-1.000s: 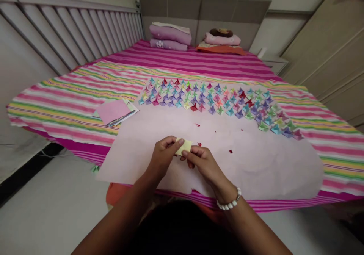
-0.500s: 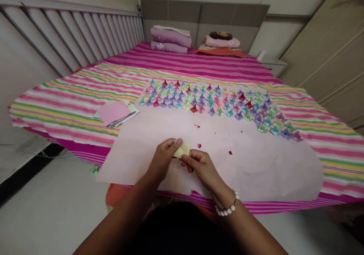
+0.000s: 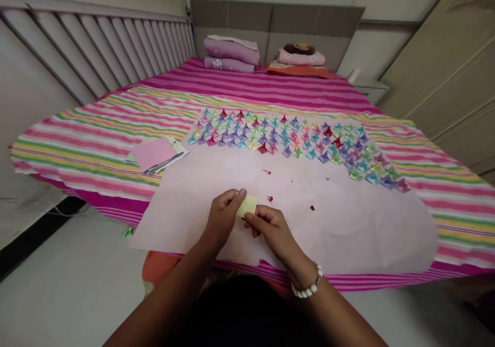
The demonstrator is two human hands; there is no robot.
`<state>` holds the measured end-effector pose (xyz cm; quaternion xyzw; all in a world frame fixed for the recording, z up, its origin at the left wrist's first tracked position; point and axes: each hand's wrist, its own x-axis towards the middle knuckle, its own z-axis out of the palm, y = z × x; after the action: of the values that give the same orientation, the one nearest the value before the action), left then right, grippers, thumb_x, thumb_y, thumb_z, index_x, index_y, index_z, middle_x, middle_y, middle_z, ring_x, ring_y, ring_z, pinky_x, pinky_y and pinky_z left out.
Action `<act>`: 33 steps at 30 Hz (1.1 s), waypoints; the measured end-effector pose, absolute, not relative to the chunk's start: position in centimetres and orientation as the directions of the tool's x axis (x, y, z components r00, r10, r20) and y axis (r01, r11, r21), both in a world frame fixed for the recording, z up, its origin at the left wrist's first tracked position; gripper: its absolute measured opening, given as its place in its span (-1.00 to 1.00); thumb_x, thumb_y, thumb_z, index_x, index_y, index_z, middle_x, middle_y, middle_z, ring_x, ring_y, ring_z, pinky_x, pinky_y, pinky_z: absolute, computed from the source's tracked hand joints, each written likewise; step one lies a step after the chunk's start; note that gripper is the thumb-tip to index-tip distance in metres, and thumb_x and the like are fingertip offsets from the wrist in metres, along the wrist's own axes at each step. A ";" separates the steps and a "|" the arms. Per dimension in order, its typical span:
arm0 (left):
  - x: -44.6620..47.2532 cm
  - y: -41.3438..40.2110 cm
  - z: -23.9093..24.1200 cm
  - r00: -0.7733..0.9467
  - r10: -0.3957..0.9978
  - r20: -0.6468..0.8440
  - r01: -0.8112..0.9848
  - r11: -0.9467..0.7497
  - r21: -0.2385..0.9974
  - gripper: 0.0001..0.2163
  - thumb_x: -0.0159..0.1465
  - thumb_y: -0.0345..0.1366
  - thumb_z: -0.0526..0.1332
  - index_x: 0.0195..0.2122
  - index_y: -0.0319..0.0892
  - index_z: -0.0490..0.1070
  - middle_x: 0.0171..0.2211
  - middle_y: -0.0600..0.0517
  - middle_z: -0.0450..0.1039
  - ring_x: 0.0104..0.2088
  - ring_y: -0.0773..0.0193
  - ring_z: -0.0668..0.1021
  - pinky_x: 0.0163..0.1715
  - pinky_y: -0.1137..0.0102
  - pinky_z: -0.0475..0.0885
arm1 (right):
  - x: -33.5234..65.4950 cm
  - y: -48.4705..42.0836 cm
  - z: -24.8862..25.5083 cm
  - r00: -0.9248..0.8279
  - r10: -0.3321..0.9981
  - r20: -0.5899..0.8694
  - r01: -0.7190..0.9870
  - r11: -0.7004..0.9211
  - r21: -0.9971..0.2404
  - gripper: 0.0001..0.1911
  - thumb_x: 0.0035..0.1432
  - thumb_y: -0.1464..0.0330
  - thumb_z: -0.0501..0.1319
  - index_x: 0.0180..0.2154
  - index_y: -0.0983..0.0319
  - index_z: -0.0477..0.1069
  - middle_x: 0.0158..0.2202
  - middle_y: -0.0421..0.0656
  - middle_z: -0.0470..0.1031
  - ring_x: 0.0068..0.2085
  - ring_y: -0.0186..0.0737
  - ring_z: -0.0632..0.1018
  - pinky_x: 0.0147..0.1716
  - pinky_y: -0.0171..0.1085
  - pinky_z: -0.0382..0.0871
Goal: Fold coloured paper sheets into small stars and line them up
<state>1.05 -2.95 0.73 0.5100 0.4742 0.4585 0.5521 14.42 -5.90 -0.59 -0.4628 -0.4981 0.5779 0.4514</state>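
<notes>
Between my two hands is a small square of pale yellow paper point(image 3: 248, 205), held above the large pinkish sheet point(image 3: 185, 202). My left hand point(image 3: 225, 213) pinches its left side, thumb on top. On its lower right edge, the thumb and fingers of my right hand point(image 3: 270, 224) are closed, and a bead bracelet circles that wrist. Beyond the hands, rows of small folded paper pieces point(image 3: 274, 133) in many colours stand along the far part of the sheet. Small red paper scraps point(image 3: 269, 198) lie just past my fingers.
A stack of coloured paper point(image 3: 153, 155) lies left of the sheet on the striped bed cover point(image 3: 77, 135). Folded bedding point(image 3: 232, 54) and a second pile point(image 3: 300, 58) rest by the headboard point(image 3: 247, 17). A slatted rail point(image 3: 96, 48) runs along the left.
Both hands keep their grip on the yellow paper, which is tilted slightly differently and shows a little more of its face. The whole view has shifted very slightly.
</notes>
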 end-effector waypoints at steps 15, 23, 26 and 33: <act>1.4 -3.2 0.6 0.215 0.976 -0.040 -0.094 0.061 0.994 -0.66 0.21 -0.06 0.21 -0.57 -0.20 0.34 -0.57 0.11 0.28 -0.51 0.36 0.30 -0.47 0.42 0.21 | 15.5 -5.2 0.2 0.001 0.999 0.044 -0.071 0.044 -0.997 -0.66 0.05 0.17 0.29 -0.61 0.23 0.36 -0.66 -0.27 0.30 -0.54 -0.35 0.31 -0.46 -0.31 0.17; 1.2 -3.0 0.9 0.166 0.986 -0.035 -0.041 0.043 0.998 -0.67 0.19 -0.07 0.23 -0.57 -0.21 0.38 -0.59 0.11 0.28 -0.51 0.35 0.32 -0.47 0.42 0.21 | 14.7 -5.5 -0.7 -0.081 0.995 -0.054 -0.178 -0.067 -0.982 -0.72 -0.10 0.20 0.40 -0.55 0.24 0.41 -0.64 -0.27 0.36 -0.56 -0.37 0.33 -0.51 -0.34 0.18; 1.2 -3.0 1.3 0.177 0.984 -0.025 -0.039 0.032 0.999 -0.66 0.22 -0.07 0.20 -0.56 -0.21 0.40 -0.58 0.09 0.30 -0.49 0.33 0.34 -0.45 0.42 0.23 | 14.6 -5.5 -0.9 -0.058 0.995 -0.081 -0.206 -0.092 -0.974 -0.71 -0.15 0.23 0.41 -0.60 0.24 0.38 -0.66 -0.28 0.33 -0.58 -0.38 0.29 -0.55 -0.35 0.12; 0.6 -3.3 1.4 0.263 0.964 -0.034 -0.081 0.057 0.995 -0.77 0.13 -0.14 0.30 -0.29 -0.18 0.53 -0.41 0.05 0.45 -0.41 0.31 0.40 -0.40 0.44 0.26 | 15.0 -5.1 -0.8 0.093 0.995 -0.034 -0.219 -0.013 -0.976 -0.70 -0.13 0.24 0.39 -0.64 0.23 0.35 -0.65 -0.27 0.33 -0.55 -0.37 0.30 -0.52 -0.36 0.14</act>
<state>0.64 -3.33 1.43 0.5274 0.4185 0.4396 0.5945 15.05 -5.08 -0.84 -0.4717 -0.4115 0.5329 0.5694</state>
